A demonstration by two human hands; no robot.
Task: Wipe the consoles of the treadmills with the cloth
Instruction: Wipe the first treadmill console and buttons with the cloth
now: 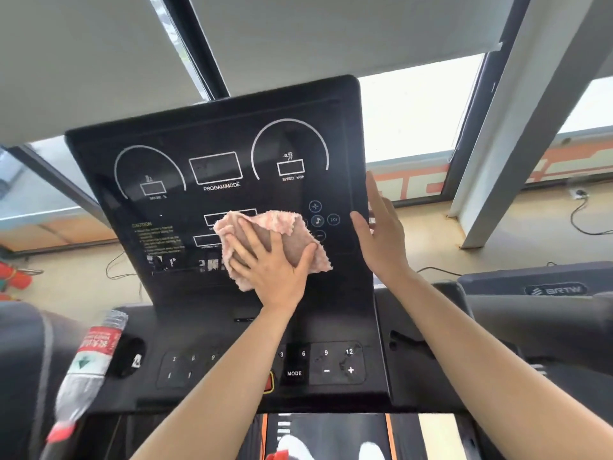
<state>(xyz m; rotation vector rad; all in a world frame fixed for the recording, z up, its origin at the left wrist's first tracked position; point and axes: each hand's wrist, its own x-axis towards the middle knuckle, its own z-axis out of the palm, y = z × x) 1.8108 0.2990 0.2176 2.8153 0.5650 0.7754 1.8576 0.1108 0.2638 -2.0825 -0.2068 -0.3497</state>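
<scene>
The black treadmill console stands upright in front of me, printed with white dials and boxes. A pink fluffy cloth lies against its lower middle. My left hand presses the cloth flat onto the panel with fingers spread and straight. At the console's right edge my right hand rests with straight fingers, thumb on the front face, the other fingers along the side. Part of the cloth is hidden under my left hand.
A lower button panel with MODE, minus and plus keys sits beneath my arms. A plastic water bottle leans in the left cup holder. Another treadmill stands to the right. Windows with blinds are behind, and cables run along the floor.
</scene>
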